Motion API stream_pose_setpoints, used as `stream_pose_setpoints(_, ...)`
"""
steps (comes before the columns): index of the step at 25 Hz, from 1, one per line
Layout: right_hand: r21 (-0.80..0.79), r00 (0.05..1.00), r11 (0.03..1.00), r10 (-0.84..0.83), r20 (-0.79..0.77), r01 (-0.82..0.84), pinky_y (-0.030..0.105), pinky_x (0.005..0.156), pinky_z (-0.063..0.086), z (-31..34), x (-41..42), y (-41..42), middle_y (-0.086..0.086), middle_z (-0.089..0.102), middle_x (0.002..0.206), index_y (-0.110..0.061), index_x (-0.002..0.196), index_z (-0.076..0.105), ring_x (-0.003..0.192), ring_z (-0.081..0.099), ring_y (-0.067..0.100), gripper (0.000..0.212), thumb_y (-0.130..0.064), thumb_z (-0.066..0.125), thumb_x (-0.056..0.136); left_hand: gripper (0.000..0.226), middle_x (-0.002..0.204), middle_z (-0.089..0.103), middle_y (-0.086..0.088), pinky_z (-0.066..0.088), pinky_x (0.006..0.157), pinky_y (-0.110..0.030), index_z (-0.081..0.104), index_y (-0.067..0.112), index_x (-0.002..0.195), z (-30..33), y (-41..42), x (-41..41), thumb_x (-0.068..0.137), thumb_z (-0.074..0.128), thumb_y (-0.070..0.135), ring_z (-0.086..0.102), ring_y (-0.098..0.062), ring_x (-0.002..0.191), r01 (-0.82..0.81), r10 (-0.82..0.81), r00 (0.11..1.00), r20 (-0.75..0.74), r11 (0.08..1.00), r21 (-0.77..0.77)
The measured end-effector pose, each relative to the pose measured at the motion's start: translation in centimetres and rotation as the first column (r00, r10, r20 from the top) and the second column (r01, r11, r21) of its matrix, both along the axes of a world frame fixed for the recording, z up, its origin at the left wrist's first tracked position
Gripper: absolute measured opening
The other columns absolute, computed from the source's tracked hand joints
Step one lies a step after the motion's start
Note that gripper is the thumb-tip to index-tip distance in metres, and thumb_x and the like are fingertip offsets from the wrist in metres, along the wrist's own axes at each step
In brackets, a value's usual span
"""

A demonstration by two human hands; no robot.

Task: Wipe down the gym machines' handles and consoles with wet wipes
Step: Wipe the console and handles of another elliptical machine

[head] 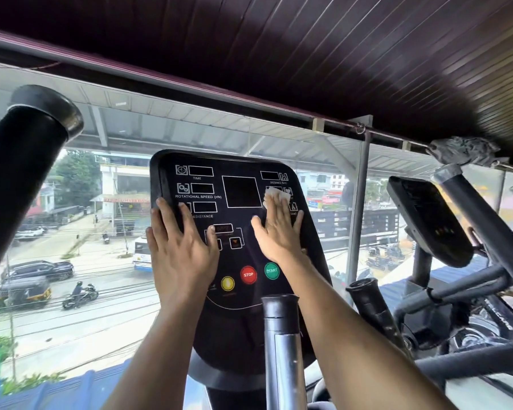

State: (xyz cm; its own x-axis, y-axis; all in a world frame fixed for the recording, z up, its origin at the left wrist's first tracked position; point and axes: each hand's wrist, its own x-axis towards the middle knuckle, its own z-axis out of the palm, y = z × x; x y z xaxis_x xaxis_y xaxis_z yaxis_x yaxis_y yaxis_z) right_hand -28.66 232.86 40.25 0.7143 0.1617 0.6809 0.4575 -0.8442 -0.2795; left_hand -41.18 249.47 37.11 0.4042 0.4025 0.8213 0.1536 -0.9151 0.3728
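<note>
A black console (240,190) with display windows and red, green and yellow buttons faces me at centre. My left hand (181,247) lies flat on its left side with straight fingers, the thumb by the small arrow buttons. My right hand (279,232) presses a white wet wipe (276,196) flat against the console's right side, beside the square middle screen. Only the wipe's top edge shows above the fingertips. A black padded handle (27,161) rises at the far left, and a chrome handle post (282,344) with a black grip stands just below the console.
A second machine's console (427,220) and its dark handlebars (486,226) stand to the right. A short black grip (367,303) sits between the two machines. Behind the consoles a glass wall (101,232) overlooks a street. A dark slatted ceiling hangs overhead.
</note>
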Motion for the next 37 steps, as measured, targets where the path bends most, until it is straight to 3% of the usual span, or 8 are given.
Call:
stream_pose_setpoints(6, 0.14, 0.998, 0.988, -0.065, -0.018, 0.067, 0.059, 0.124, -0.009, 1.7, 0.6, 0.0, 0.009, 0.006, 0.171, -0.01, 0.162, 0.005, 0.158, -0.001, 0.022, 0.076, -0.047, 0.035, 0.103, 0.073, 0.171, 0.01, -0.023, 0.019, 0.127, -0.053, 0.029, 0.009, 0.162, 0.0, -0.1, -0.1, 0.104, 0.039, 0.052, 0.011, -0.039, 0.158, 0.0, 0.0, 1.0, -0.003, 1.0, -0.007)
stream_pose_setpoints(10, 0.025, 0.997, 1.0, 0.015, 0.073, -0.017, 0.059, 0.123, -0.011, 1.9, 0.3, 1.2, 0.003, 0.008, 0.171, -0.014, 0.161, 0.01, 0.158, 0.001, 0.02, 0.078, -0.053, 0.035, 0.098, 0.073, 0.171, 0.008, -0.022, 0.017, 0.128, -0.052, 0.027, 0.01, 0.163, 0.1, 0.0, 0.1, 0.104, 0.036, 0.053, 0.009, -0.038, 0.159, -0.013, 0.013, 1.0, -0.014, 1.0, -0.006)
stream_pose_setpoints(13, 0.021, 0.98, 0.996, 0.087, 0.179, -0.092, 0.058, 0.124, -0.008, -2.3, -1.6, 0.0, -0.002, 0.013, 0.171, -0.021, 0.156, 0.014, 0.158, 0.006, 0.018, 0.073, -0.041, 0.048, 0.095, 0.073, 0.172, 0.007, -0.02, 0.014, 0.128, -0.051, 0.026, 0.01, 0.163, 0.0, -0.1, 0.0, 0.104, 0.036, 0.052, 0.008, -0.036, 0.159, -0.008, 0.008, 1.0, -0.016, 1.0, -0.012)
stream_pose_setpoints(17, 0.154, 0.998, 0.988, 0.01, 0.066, -0.02, 0.06, 0.124, -0.009, -1.6, -0.3, -0.8, 0.001, 0.015, 0.171, -0.019, 0.16, 0.014, 0.158, 0.005, 0.016, 0.075, -0.044, 0.036, 0.093, 0.073, 0.172, 0.006, -0.02, 0.015, 0.129, -0.051, 0.027, 0.01, 0.163, -0.1, -0.1, -0.1, 0.104, 0.036, 0.052, 0.008, -0.036, 0.159, 0.001, -0.002, 1.0, -0.025, 1.0, -0.03)
stream_pose_setpoints(20, 0.084, 0.998, 0.996, 0.033, 0.054, -0.038, 0.058, 0.123, -0.014, 0.9, 0.1, 1.1, 0.0, 0.01, 0.171, -0.02, 0.163, 0.004, 0.158, 0.002, 0.015, 0.08, -0.051, 0.031, 0.094, 0.073, 0.172, 0.006, -0.021, 0.015, 0.129, -0.051, 0.026, 0.011, 0.163, 0.0, -0.3, -0.1, 0.104, 0.035, 0.052, 0.008, -0.037, 0.159, -0.007, 0.006, 1.0, -0.023, 1.0, -0.019)
stream_pose_setpoints(24, -0.071, 0.987, 0.991, 0.12, 0.103, -0.114, 0.056, 0.121, -0.017, -2.0, -2.5, 1.4, -0.011, -0.009, 0.17, -0.031, 0.163, -0.007, 0.156, -0.011, 0.01, 0.085, -0.06, 0.015, 0.086, 0.071, 0.172, 0.008, -0.02, 0.016, 0.129, -0.051, 0.028, 0.011, 0.162, 0.1, -0.1, -0.2, 0.104, 0.038, 0.051, 0.009, -0.036, 0.159, -0.001, 0.0, 1.0, -0.024, 1.0, -0.026)
stream_pose_setpoints(31, -0.085, 0.993, 0.996, 0.0, -0.116, -0.01, 0.061, 0.121, -0.015, 2.1, -0.4, 1.0, -0.001, -0.027, 0.167, -0.023, 0.161, -0.017, 0.153, -0.026, 0.018, 0.079, -0.059, 0.023, 0.103, 0.071, 0.173, 0.007, -0.018, 0.006, 0.131, -0.045, 0.026, 0.008, 0.163, -1.4, -0.6, -1.2, 0.105, 0.039, 0.047, 0.002, -0.032, 0.16, -0.006, 0.008, 0.999, -0.05, 1.0, 0.027)
stream_pose_setpoints(37, -0.198, 0.991, 0.971, 0.128, -0.034, -0.133, 0.058, 0.121, -0.019, -1.8, -3.1, 0.0, -0.01, -0.027, 0.165, -0.032, 0.158, -0.022, 0.151, -0.026, 0.009, 0.08, -0.059, 0.013, 0.092, 0.067, 0.173, 0.004, -0.018, 0.007, 0.131, -0.042, 0.027, 0.006, 0.162, -1.7, -0.7, -1.6, 0.106, 0.044, 0.039, 0.006, -0.031, 0.16, 0.039, -0.04, 0.999, -0.028, 0.998, -0.041)
